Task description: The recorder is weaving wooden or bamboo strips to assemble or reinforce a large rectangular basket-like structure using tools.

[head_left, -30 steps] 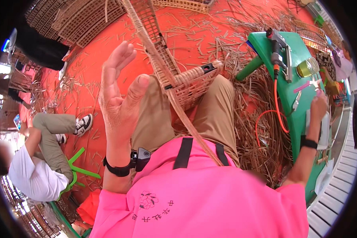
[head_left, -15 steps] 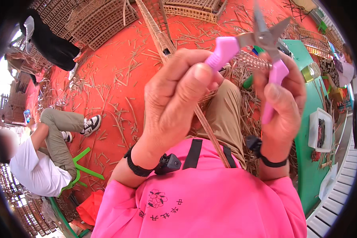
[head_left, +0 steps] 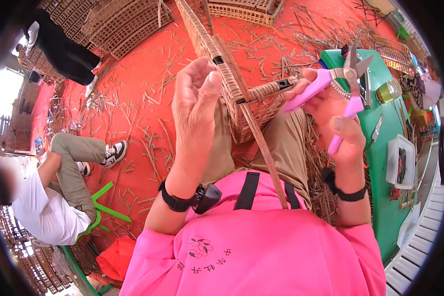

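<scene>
Above the woven rattan frame (head_left: 241, 84) on the lap, the right hand (head_left: 338, 123) gripped pink-handled shears (head_left: 343, 81), now lowered toward it, ready to trim; the left hand (head_left: 195, 106) hovered unclenched, holding nothing.

Your right hand (head_left: 338, 123) holds pink-handled shears (head_left: 338, 86), blades up and slightly parted. The woven rattan frame (head_left: 241, 84) lies across your lap, one loose strip (head_left: 266, 153) trailing toward you.
</scene>
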Available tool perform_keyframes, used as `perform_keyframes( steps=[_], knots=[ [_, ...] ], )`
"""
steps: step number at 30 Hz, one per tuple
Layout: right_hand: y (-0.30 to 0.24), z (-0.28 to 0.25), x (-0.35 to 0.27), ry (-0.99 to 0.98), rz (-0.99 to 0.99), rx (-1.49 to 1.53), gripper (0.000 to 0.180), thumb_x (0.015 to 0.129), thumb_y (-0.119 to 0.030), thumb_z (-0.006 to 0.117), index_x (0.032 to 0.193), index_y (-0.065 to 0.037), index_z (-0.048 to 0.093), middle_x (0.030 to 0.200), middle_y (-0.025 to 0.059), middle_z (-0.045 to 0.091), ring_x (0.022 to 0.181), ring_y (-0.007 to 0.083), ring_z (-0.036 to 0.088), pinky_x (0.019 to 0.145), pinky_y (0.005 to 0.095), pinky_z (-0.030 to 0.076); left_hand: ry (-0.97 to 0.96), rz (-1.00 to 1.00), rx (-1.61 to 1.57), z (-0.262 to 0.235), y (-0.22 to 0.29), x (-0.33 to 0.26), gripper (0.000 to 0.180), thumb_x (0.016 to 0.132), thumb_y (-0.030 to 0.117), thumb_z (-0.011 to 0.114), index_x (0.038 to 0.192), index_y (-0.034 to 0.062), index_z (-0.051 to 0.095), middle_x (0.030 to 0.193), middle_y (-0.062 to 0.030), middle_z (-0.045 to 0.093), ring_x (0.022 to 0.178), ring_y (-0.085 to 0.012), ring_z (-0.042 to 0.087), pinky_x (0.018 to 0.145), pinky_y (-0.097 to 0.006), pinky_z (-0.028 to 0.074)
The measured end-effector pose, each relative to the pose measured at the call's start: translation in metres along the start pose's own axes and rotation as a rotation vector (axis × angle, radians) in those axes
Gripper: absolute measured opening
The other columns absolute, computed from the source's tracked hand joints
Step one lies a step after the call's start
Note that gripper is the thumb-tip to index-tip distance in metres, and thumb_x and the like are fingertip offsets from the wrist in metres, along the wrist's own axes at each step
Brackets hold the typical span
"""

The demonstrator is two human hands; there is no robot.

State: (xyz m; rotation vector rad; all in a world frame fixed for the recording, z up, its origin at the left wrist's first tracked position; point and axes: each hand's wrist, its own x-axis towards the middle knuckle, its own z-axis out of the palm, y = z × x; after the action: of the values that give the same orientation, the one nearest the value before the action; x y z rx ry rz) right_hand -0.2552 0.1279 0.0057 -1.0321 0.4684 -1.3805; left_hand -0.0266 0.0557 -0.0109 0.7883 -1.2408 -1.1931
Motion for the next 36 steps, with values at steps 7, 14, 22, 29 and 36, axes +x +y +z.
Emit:
perform_keyframes(
  steps=[7, 14, 22, 29, 36],
  knots=[
    [-0.010, -0.021, 0.014, 0.007, -0.111, -1.805, 0.062, 0.069, -0.016, 0.075, 0.127, -0.005, 0.055, 0.111, 0.0141, 0.055, 0.108, 0.0359, 0.053, 0.098, 0.0447, 0.041, -0.209, -0.145, 0.082, -0.001, -0.016, 0.018, 0.030, 0.091, 0.024, 0.074, 0.107, -0.0008, 0.066, 0.088, -0.0014, 0.067, 0.082, -0.0067, 0.059, 0.076, -0.024, 0.049],
    [-0.002, -0.020, 0.029, -0.092, -0.300, -2.044, 0.060, 0.065, -0.017, 0.080, 0.121, -0.008, 0.060, 0.106, 0.0109, 0.053, 0.107, 0.0316, 0.054, 0.096, 0.0447, 0.042, -0.256, -0.141, 0.123, -0.006, -0.013, 0.016, 0.011, 0.094, 0.011, 0.068, 0.096, 0.0003, 0.072, 0.086, -0.0039, 0.072, 0.079, -0.0092, 0.063, 0.077, -0.024, 0.051],
    [-0.003, -0.020, 0.046, -0.225, -0.474, -2.144, 0.064, 0.062, -0.024, 0.083, 0.120, -0.010, 0.061, 0.099, 0.0086, 0.051, 0.097, 0.0284, 0.053, 0.089, 0.0426, 0.041, -0.269, -0.075, 0.126, -0.004, -0.011, 0.017, 0.011, 0.094, 0.010, 0.067, 0.092, 0.0004, 0.072, 0.084, -0.0042, 0.072, 0.077, -0.0086, 0.064, 0.074, -0.024, 0.052],
    [-0.012, -0.031, 0.065, -0.408, -0.688, -2.200, 0.062, 0.062, -0.026, 0.082, 0.119, -0.011, 0.062, 0.095, 0.0063, 0.051, 0.096, 0.0252, 0.051, 0.086, 0.0408, 0.040, -0.272, -0.082, 0.177, -0.002, -0.010, 0.022, 0.012, 0.094, 0.011, 0.068, 0.091, -0.0002, 0.072, 0.081, -0.0038, 0.072, 0.076, -0.0090, 0.066, 0.074, -0.024, 0.053],
    [-0.014, -0.029, 0.069, -0.479, -0.672, -2.200, 0.041, 0.069, -0.021, 0.076, 0.105, -0.010, 0.060, 0.090, 0.0057, 0.049, 0.091, 0.0232, 0.052, 0.080, 0.0372, 0.040, -0.264, -0.090, 0.159, -0.003, -0.006, 0.021, 0.016, 0.094, 0.014, 0.068, 0.089, -0.0006, 0.071, 0.080, -0.0041, 0.071, 0.075, -0.0088, 0.065, 0.073, -0.024, 0.053]
  ],
)
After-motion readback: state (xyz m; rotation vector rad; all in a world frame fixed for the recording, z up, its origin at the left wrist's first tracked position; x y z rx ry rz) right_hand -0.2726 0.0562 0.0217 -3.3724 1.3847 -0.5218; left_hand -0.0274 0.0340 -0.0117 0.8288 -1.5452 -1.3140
